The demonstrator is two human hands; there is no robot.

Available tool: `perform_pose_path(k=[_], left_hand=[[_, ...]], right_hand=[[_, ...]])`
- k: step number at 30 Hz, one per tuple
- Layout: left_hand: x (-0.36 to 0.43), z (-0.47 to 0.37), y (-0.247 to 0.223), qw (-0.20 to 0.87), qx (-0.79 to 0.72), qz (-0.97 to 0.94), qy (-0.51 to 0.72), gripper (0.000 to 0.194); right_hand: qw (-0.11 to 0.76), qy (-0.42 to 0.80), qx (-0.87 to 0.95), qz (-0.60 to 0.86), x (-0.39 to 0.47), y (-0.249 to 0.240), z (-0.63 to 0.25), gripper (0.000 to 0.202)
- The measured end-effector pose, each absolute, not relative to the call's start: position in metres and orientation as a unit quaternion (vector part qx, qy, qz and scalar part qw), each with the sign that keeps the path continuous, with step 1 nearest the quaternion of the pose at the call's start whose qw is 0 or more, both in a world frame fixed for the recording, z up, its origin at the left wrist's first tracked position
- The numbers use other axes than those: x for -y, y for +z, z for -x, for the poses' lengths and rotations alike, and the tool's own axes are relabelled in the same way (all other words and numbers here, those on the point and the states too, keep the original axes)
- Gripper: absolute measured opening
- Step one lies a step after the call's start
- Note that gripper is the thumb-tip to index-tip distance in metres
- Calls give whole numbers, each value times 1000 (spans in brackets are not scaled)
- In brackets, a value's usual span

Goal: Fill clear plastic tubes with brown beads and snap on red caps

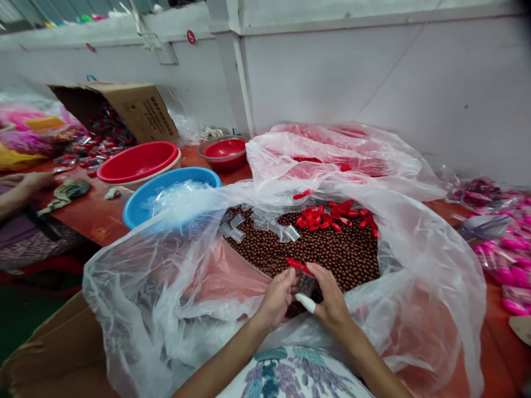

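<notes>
My left hand [279,296] and my right hand [329,293] are closed together on a small clear plastic case [306,284] with dark contents. A red plastic cap [297,265] sits at the case's top edge, between my fingertips. A white cover wraps my right thumb. Both hands are above the near edge of a heap of brown beads [265,249], spread in an opened clear plastic bag [431,249]. On the beads lie several clear plastic cases [274,224] and a pile of red caps [319,216]. Whether the cap is fully seated cannot be told.
To the left stand a blue basin [135,207] of clear plastic pieces and a red basin [139,160]. Behind them, a tipped cardboard box [143,113] spills red-capped cases. A co-worker's arm [25,190] is at far left. Pink packaged items [514,260] lie right.
</notes>
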State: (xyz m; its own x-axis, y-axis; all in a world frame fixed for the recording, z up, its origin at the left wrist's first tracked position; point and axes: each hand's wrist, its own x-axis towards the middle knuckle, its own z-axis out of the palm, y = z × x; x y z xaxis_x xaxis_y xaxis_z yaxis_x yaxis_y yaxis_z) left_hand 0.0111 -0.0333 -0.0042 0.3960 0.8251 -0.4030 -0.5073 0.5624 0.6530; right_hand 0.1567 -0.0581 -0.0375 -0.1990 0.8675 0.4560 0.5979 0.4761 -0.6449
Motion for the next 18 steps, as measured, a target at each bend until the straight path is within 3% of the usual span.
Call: perform_pose_path(k=[4, 9, 15, 18], left_hand=[[33, -13, 4, 855, -335, -154, 366, 47], [35, -16, 4, 841, -378, -139, 360, 31], [37, -14, -1, 846, -358, -159, 361, 28], [38, -15, -5, 842, -369, -167, 357, 30]], right_hand=[[376, 165, 787, 460, 62, -28, -156, 73], [370, 129, 799, 457, 68, -25, -151, 58], [323, 107, 808, 480, 67, -20, -151, 72], [294, 103, 820, 481, 66, -15, -151, 67]])
